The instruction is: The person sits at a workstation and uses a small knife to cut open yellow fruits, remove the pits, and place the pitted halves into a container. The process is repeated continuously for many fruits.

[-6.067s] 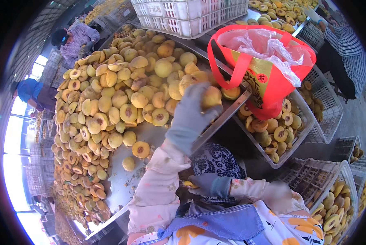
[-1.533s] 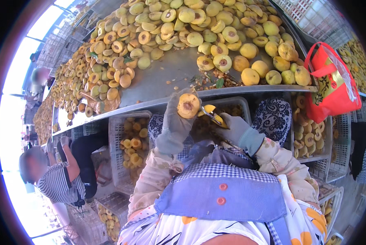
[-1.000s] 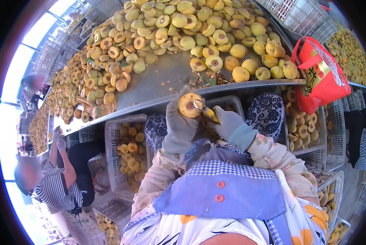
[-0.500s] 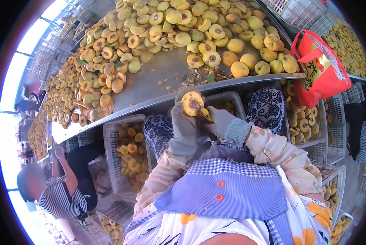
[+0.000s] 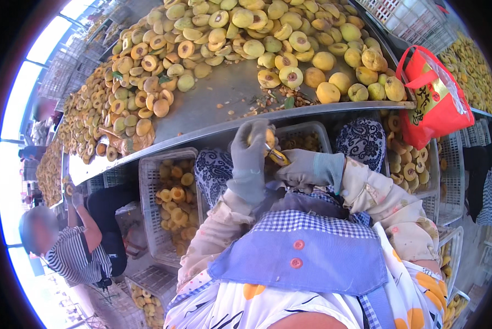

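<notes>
From where I watch, nearest below is the wearer's blue apron bib with checked trim and two red buttons. Beyond it, I see the grey-gloved right hand, its fingers closed around a small yellow-handled metal tool. The grey-gloved left hand has its fingers curled around a yellow peach-like fruit, partly hidden by the glove, with the tool's metal end against it. Both hands are just short of the metal table's edge, above a pale plastic crate of fruit. Left of the wearer's knees stands another white slatted plastic crate. Farther on, the grey metal table carries a heap of yellow-green fruit, many halved. A red carrier bag is by its right corner.
</notes>
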